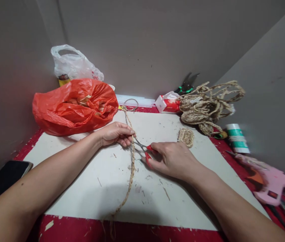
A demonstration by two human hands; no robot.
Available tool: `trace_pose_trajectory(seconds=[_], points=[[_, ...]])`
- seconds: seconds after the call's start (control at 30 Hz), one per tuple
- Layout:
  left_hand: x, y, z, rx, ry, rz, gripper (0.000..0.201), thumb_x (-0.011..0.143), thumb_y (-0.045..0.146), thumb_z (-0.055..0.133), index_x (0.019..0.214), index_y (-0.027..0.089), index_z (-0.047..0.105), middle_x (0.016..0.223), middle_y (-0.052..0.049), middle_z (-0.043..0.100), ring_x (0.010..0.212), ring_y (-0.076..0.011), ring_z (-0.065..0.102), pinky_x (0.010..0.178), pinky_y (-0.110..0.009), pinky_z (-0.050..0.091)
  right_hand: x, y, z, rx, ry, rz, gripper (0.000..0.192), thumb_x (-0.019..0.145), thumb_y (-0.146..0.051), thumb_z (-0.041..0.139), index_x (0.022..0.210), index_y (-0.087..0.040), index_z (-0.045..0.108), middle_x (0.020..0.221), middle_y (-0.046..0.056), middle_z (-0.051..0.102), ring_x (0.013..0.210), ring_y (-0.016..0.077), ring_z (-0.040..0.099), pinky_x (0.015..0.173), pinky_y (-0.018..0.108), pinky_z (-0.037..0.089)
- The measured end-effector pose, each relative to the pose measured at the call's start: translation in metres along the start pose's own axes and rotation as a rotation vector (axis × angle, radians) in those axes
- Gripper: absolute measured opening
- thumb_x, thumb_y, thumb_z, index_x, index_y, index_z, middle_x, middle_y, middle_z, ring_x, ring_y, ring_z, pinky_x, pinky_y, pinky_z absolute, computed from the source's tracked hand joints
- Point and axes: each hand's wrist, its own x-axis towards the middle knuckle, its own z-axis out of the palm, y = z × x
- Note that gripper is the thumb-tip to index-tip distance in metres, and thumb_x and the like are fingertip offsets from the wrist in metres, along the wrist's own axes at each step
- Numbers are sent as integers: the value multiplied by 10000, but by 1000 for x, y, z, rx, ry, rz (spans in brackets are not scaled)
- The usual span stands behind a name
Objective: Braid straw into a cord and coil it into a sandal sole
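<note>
A: Why is the left hand (115,133) pinching the braided rope (132,161) like that?

B: It steadies the braid on the desk (87,188), so the small red-handled scissors (143,149) gripped in the right hand (174,159) can meet it just beside the fingertips.

A: And the rope itself?

B: It runs from a wire ring (130,104) beyond the hands back toward the body. A tangle of braid (207,106) lies past the right hand, a pink glue gun (273,185) further right, and an orange bag (75,106) beyond the left.

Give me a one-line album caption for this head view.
Left hand pinches a braided straw cord while right hand works red-handled scissors against it.
</note>
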Motion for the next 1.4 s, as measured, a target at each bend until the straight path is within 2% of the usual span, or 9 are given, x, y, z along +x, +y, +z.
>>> trace_pose_trajectory(seconds=[0.17,0.5,0.73,0.93,1.13,1.4], points=[[0,1,1,17,-6,-5,79,771,150,648,744,80,673,598,-44,645,468,-101,617,469,-184,507,2,-1,4,-31,1,17,282,766,-434,549,648,-186,615,536,19,609,486,132,487,517,259,171],[2,2,-1,-8,-4,7,102,772,162,662,725,72,657,562,-52,640,440,-94,606,461,-168,493,2,15,15,11,96,-191,316,882,-320,479,633,-182,618,570,15,639,505,113,513,537,255,209],[3,-1,-5,-7,-36,6,149,738,211,715,714,79,650,592,-56,656,458,-100,616,467,-175,501,3,4,6,36,95,-61,272,782,-391,557,610,-181,578,536,7,599,486,120,483,518,254,202],[2,0,-4,18,-34,10,119,799,189,653,754,79,656,561,-61,649,456,-90,607,477,-162,505,4,7,9,18,64,-112,306,849,-342,492,618,-181,613,560,25,626,508,127,503,531,259,205],[4,-1,-5,-92,17,43,119,862,141,540,759,98,581,642,-89,676,459,-108,622,454,-186,514,3,15,15,129,170,-171,332,878,-323,475,602,-178,591,552,18,599,505,117,486,537,248,240],[4,0,-3,-134,54,67,98,881,192,539,810,124,538,640,-80,674,424,-101,599,421,-180,496,5,13,16,147,121,20,311,836,-375,503,590,-190,547,541,0,562,494,119,452,520,244,234]])
